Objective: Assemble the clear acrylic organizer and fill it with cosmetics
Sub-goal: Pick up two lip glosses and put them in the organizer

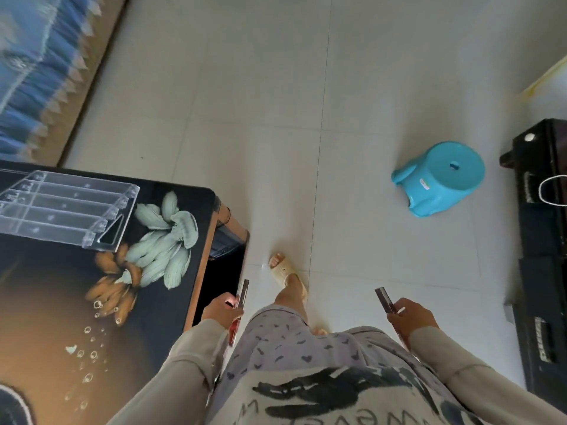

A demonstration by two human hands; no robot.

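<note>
The clear acrylic organizer (66, 207), with several long compartments, stands on the dark flower-printed table (76, 302) at the left. I am standing beside the table's right edge. My left hand (222, 311) grips a slim cosmetic stick (243, 292) with a silvery top and a reddish lower end. My right hand (412, 317) holds a similar slim dark stick (385, 299). Both hands hang at hip height over the floor, away from the organizer.
A turquoise plastic stool (441, 177) lies tipped on the white tiled floor (276, 118) ahead on the right. A black cabinet (543, 246) lines the right edge. A blue fringed cover (33, 65) fills the upper left. My sandalled foot (287, 276) steps forward.
</note>
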